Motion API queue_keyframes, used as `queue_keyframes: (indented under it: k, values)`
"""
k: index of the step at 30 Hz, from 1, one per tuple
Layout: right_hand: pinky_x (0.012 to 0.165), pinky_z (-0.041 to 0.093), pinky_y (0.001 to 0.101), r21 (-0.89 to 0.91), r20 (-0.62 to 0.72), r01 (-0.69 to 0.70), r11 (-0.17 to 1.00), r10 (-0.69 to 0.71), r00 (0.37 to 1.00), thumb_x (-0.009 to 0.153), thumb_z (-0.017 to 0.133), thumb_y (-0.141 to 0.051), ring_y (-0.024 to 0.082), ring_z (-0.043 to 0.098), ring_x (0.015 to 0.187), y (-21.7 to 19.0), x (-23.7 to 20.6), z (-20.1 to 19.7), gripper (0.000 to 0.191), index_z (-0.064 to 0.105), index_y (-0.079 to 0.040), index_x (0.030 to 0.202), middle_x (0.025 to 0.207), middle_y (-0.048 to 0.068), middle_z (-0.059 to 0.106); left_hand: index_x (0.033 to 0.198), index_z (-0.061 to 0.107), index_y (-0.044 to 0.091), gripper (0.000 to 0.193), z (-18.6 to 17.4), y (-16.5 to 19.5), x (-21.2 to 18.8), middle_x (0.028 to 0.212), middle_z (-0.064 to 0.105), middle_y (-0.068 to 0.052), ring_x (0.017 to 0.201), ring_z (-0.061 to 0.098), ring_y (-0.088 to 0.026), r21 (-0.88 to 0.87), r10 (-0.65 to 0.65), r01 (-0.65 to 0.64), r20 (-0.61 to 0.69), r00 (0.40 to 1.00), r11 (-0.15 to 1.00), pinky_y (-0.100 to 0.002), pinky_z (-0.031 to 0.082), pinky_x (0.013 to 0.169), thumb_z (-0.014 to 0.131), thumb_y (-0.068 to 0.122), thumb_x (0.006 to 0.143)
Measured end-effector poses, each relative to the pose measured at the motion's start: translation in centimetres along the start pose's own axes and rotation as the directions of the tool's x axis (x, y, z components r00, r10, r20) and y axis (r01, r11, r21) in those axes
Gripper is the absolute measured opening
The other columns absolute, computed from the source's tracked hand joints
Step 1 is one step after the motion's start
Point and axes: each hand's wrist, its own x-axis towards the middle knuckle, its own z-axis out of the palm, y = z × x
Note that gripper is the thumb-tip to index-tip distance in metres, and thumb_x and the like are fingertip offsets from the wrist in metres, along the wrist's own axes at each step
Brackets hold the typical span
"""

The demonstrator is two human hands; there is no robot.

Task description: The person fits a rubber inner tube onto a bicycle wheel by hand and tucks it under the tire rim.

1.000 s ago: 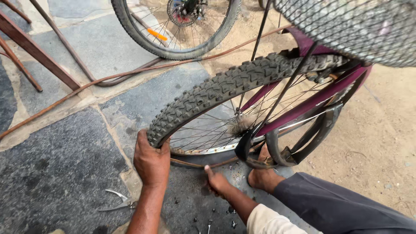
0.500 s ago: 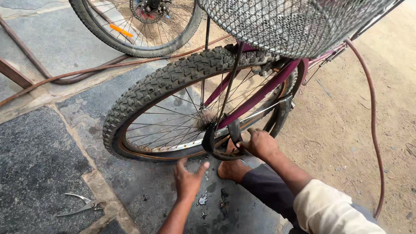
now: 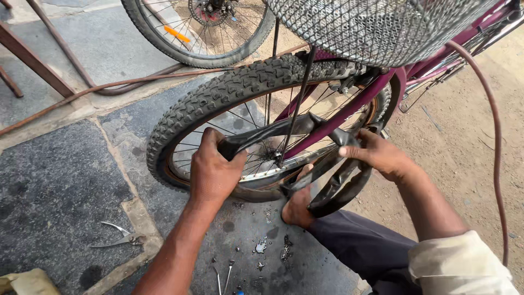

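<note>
The left hand (image 3: 214, 168) is clenched on one end of a black inner tube (image 3: 262, 135), gripping it against the rim of the knobby bicycle wheel (image 3: 218, 98). The right hand (image 3: 379, 154) grasps the same tube on the other side, fingers curled over it near the maroon fork (image 3: 349, 112). Between the two hands the tube stretches as a slack band across the spokes, its long axis running roughly left to right and rising slightly in the middle; past the right hand it hangs down in a loop (image 3: 341, 191) that curves back toward a bare foot (image 3: 297, 205) resting on the stone floor (image 3: 54, 186). The wheel stands upright on the floor, its tyre touching the paving near the left hand. A wire basket (image 3: 371, 27) sits above the wheel. Pliers (image 3: 120, 237) lie on the floor well to the left of the left forearm, and small metal bits (image 3: 262, 247) are scattered near the foot. A brown hose (image 3: 494, 125) curves over the sandy ground at the right edge.
</note>
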Motion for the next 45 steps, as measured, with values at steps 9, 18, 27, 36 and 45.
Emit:
queue_keyframes:
  k: [9, 18, 27, 36, 45]
  values:
    - [0.089, 0.058, 0.0457, -0.533, -0.443, -0.142, 0.834, -0.133, 0.886, 0.090, 0.075, -0.023, 0.031, 0.074, 0.096, 0.4, -1.1, -1.3, 0.036, 0.074, -0.021, 0.125, 0.109, 0.015, 0.077, 0.112, 0.051, 0.003, 0.041, -12.1, 0.0, -1.6, 0.096, 0.069, -0.024, 0.092, 0.068, -0.048, 0.490, -0.032, -0.033, 0.124, 0.992, 0.871, -0.057, 0.052, 0.080, 0.075, 0.009, 0.079]
    - [0.122, 0.003, 0.0380, 0.769, -0.192, -0.062, 0.636, 0.322, 0.927, 0.089, 0.028, -0.074, 0.020, -0.002, 0.152, -6.4, -6.5, 21.2, 0.097, -0.001, -0.014, 0.159, 0.166, 0.006, -0.001, 0.116, 0.048, 0.002, 0.033, -12.4, -4.9, -2.2, 0.095, 0.068, -0.023, 0.092, 0.073, -0.040, 0.357, -0.119, 0.098, 0.038, 0.992, 0.929, -0.052, 0.056, 0.077, 0.070, 0.005, 0.090]
    - [0.127, -0.003, 0.0373, 0.836, -0.197, -0.061, 0.546, 0.401, 0.894, 0.091, 0.027, -0.079, 0.016, -0.009, 0.160, -2.0, -2.8, 26.4, 0.100, -0.004, -0.018, 0.165, 0.174, 0.002, -0.007, 0.119, 0.048, 0.001, 0.036, -12.0, -9.1, -3.6, 0.103, 0.064, -0.024, 0.100, 0.070, -0.042, 0.321, 0.004, 0.033, -0.115, 0.993, 0.946, -0.052, 0.055, 0.084, 0.067, -0.002, 0.088]
    - [0.121, 0.023, 0.0327, 0.928, -0.136, 0.009, 0.372, 0.319, 0.938, 0.096, 0.041, -0.061, 0.017, 0.030, 0.150, 0.2, -1.1, 28.0, 0.081, 0.023, -0.015, 0.159, 0.160, 0.010, 0.033, 0.123, 0.067, 0.001, 0.035, -12.8, -8.1, -4.0, 0.111, 0.074, -0.016, 0.097, 0.073, -0.027, 0.171, -0.589, 0.585, 0.456, 0.667, 0.793, -0.049, 0.058, 0.080, 0.062, 0.024, 0.097]
    - [0.129, 0.007, 0.0341, 0.662, -0.520, 0.383, 0.644, 0.027, 0.854, 0.106, 0.038, -0.072, 0.026, 0.017, 0.161, -0.4, -3.9, 28.1, 0.097, 0.014, 0.003, 0.163, 0.170, 0.017, 0.023, 0.125, 0.070, 0.008, 0.041, -8.5, -9.6, -6.1, 0.115, 0.076, -0.021, 0.096, 0.075, -0.030, 0.443, -0.479, 0.210, 0.677, 0.560, 0.872, -0.043, 0.058, 0.081, 0.055, 0.038, 0.101]
